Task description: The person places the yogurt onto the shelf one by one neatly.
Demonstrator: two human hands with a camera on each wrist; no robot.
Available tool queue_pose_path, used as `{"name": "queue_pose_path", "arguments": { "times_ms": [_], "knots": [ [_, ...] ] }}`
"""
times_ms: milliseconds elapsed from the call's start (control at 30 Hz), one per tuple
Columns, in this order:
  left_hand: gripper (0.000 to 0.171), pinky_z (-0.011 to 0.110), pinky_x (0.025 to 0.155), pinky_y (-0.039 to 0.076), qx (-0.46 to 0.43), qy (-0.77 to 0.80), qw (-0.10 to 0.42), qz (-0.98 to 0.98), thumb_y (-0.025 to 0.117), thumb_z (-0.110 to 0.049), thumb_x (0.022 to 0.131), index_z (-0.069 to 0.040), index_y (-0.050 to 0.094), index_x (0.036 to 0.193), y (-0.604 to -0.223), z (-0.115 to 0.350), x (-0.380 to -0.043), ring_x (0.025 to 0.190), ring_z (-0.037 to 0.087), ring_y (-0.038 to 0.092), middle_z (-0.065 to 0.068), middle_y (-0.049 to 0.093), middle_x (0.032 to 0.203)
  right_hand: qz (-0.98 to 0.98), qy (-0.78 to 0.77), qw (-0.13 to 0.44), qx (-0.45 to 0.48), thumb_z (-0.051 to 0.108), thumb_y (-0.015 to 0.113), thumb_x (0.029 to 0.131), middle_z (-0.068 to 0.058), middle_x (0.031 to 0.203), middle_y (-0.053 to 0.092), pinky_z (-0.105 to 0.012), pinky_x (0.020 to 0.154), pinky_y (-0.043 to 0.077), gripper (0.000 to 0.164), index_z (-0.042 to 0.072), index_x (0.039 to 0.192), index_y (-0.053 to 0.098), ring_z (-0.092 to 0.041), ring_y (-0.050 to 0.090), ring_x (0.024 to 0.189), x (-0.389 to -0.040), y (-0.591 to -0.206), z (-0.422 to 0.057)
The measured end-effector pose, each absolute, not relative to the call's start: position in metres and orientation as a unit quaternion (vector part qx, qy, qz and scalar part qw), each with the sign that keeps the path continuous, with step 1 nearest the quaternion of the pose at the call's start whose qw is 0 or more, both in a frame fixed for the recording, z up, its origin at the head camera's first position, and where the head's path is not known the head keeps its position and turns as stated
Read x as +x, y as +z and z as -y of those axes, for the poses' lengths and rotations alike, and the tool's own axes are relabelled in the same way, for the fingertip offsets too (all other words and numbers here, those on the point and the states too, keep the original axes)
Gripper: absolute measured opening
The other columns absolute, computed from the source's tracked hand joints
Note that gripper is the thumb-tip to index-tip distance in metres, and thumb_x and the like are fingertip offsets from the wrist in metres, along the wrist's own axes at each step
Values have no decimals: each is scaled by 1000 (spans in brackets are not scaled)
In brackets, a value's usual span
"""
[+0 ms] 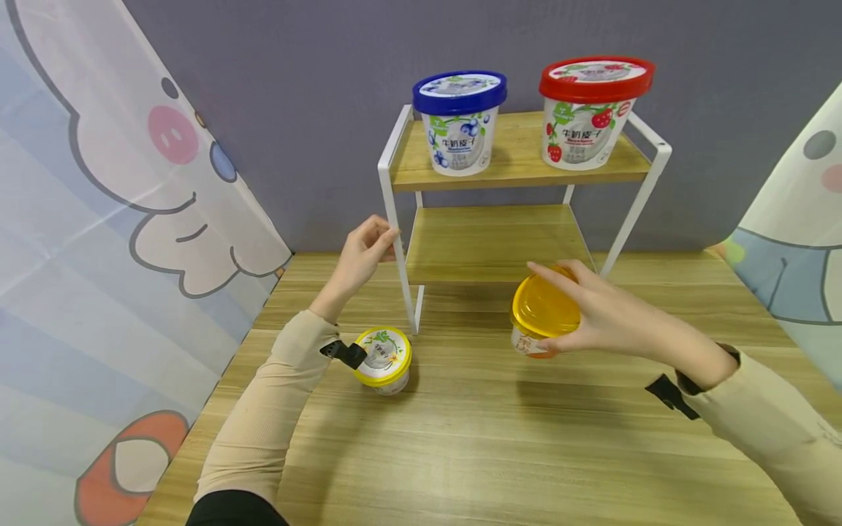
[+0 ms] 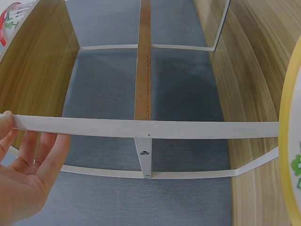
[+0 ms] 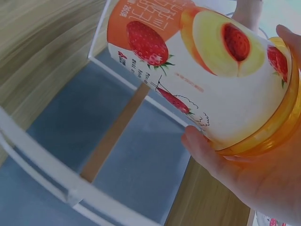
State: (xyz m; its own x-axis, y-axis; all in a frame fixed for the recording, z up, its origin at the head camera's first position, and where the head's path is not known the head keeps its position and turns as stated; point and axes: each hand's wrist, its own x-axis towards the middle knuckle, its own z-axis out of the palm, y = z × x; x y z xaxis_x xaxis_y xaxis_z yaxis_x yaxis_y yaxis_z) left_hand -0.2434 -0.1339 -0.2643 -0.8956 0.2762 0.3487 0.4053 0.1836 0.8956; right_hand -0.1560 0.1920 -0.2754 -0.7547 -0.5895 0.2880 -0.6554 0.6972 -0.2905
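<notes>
My left hand (image 1: 368,248) pinches the white metal upright of a two-tier shelf (image 1: 520,181) at its left side; the left wrist view shows thumb and fingers on either side of the white bar (image 2: 141,128). In my right hand (image 1: 598,314) is a cup with a see-through orange lid (image 1: 544,303), held in front of the lower tier. Thumb and fingers span it near the lid. Its printed side (image 3: 197,70) shows strawberries and a cut peach. Beside my left forearm, a tub with a yellow lid (image 1: 384,358) stands on the table.
On the upper tier stand a blue-lidded tub (image 1: 460,124) and a red-lidded tub (image 1: 590,113). The wooden table (image 1: 460,453) runs back to a grey wall (image 1: 296,95). Cartoon-printed curtains (image 1: 79,292) hang at both sides.
</notes>
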Motion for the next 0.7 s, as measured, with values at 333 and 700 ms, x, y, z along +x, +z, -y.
{"name": "queue_pose_path", "arguments": {
  "times_ms": [333,700],
  "knots": [
    [17,40,76,54,-223,-605,53,763,45,-9,93,7,48,97,-279,140,-261,75,20,58,7,55,83,914,205,57,345,36,76,67,-22,122,34,-41,73,52,91,13,139,25,-32,47,98,-178,-259,-168],
    [20,33,73,55,-233,-603,62,761,47,-15,92,5,48,95,-281,140,-261,72,12,58,7,55,82,925,204,26,320,40,75,67,-17,122,36,-38,74,51,89,18,139,27,-26,50,93,-198,-237,-144]
  ]
}}
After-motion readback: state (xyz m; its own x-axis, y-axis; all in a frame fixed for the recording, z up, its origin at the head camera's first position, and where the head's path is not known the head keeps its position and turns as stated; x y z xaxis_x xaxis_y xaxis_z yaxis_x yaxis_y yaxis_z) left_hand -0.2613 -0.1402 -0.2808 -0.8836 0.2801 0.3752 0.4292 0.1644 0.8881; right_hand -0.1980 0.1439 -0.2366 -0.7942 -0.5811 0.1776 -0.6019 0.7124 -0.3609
